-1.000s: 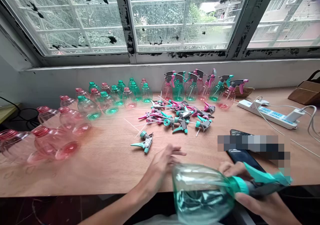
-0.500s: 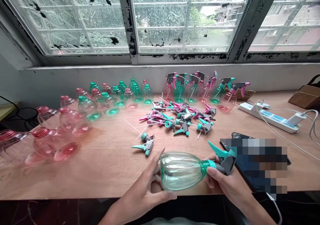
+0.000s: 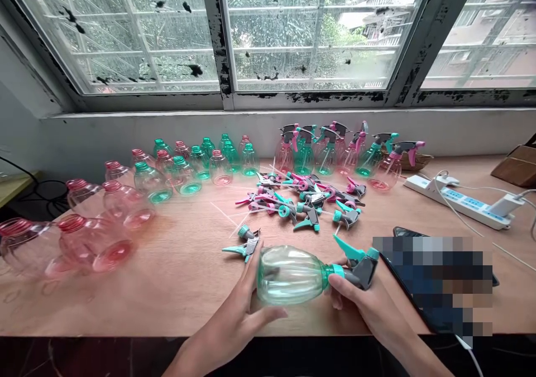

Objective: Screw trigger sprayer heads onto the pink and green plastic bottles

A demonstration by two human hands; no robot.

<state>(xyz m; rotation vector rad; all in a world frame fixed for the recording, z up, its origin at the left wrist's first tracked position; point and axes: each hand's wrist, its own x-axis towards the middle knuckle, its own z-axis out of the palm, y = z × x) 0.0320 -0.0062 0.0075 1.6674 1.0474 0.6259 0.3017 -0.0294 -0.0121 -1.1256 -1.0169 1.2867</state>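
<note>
A clear green spray bottle [image 3: 291, 275] lies sideways in the air over the table's front, its base to the left. My left hand [image 3: 238, 304] cups the base, fingers behind it and thumb stretched out below. At the neck, my right hand [image 3: 364, 301] pinches the teal collar between thumb and fingers. The grey and teal spray head [image 3: 362, 265] sits on the neck and points right. Just beyond my left fingertips lies a loose teal and grey spray head [image 3: 247, 243]. Behind the bottle is a pile of pink, teal and grey spray heads [image 3: 307, 198] with thin tubes.
Open pink bottles [image 3: 98, 243] and green bottles [image 3: 153, 184] stand on the left and along the wall. Several bottles with spray heads [image 3: 329, 151] stand at the back. A power strip [image 3: 458, 201] with cables and a dark, partly pixelated device [image 3: 402, 276] lie on the right.
Both hands have shifted slightly left and up with the spray bottle. The grip at the collar looks much the same; the camera view has moved a little.
</note>
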